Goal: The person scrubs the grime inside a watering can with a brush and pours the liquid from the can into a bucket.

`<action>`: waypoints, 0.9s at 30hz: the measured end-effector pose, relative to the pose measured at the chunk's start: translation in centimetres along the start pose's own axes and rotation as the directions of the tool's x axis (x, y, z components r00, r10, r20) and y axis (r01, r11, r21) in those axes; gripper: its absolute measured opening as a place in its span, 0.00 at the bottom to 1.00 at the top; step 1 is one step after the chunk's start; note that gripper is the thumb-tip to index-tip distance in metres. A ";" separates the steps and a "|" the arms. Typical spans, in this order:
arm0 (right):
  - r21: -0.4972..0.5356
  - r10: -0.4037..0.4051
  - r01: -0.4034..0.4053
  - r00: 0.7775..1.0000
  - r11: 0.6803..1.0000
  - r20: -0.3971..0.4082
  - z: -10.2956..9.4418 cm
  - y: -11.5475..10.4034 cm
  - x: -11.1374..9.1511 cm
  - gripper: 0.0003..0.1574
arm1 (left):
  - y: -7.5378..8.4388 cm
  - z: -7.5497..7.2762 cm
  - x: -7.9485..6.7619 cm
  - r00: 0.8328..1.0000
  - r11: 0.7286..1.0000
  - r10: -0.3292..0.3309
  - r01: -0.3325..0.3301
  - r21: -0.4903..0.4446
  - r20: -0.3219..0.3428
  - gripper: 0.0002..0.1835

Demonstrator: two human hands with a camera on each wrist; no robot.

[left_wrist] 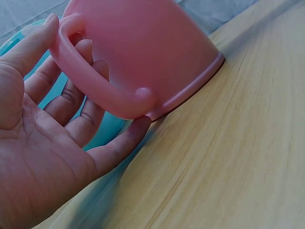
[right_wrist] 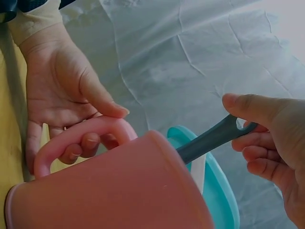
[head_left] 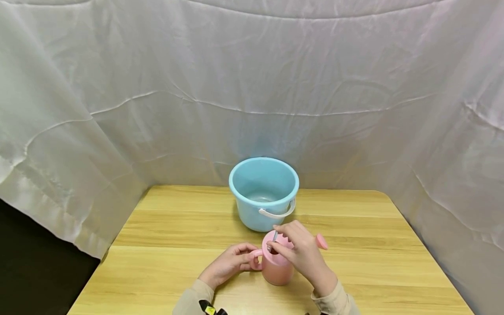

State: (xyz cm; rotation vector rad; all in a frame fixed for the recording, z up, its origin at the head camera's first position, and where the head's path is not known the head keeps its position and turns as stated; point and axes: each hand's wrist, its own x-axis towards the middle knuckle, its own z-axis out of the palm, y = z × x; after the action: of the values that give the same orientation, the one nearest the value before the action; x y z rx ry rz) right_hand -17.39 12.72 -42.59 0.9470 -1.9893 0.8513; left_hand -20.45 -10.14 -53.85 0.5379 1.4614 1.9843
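A pink watering can stands upright on the wooden table, its round spout head pointing right. My left hand holds the can's loop handle, thumb on the top and fingertips reaching through the loop. Over the can's opening, my right hand pinches the top end of a grey-blue tool handle with a hole in it. This handle slants down into the can. The tool's lower end is mostly hidden inside, so its kind is unclear.
A light blue bucket with a white carrying handle stands just behind the can. Pale grey cloth hangs around the back and sides of the wooden table.
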 end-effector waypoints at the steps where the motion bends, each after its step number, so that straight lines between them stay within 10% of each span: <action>1: -0.007 0.012 -0.012 1.000 1.000 0.009 0.1 0.0 0.0 0.19 | 0.0 0.0 0.0 1.000 1.000 0.001 -0.001 0.002 0.000 0.10; 17: -0.182 0.226 -0.193 0.957 0.964 0.181 1.4 0.4 -1.0 0.17 | 0.4 0.3 -0.1 1.000 1.000 -0.013 0.013 0.005 -0.020 0.11; 27: -0.253 0.139 -0.092 0.974 0.963 0.178 1.2 1.3 -1.1 0.18 | 0.4 0.2 -0.1 1.000 1.000 -0.006 0.006 -0.009 0.001 0.11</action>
State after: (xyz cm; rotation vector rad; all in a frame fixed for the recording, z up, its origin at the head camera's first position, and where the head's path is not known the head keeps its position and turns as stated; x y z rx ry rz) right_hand -18.39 12.77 -44.42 0.8027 -2.2756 0.5757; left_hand -20.29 -10.16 -53.43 0.5304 1.4517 1.9850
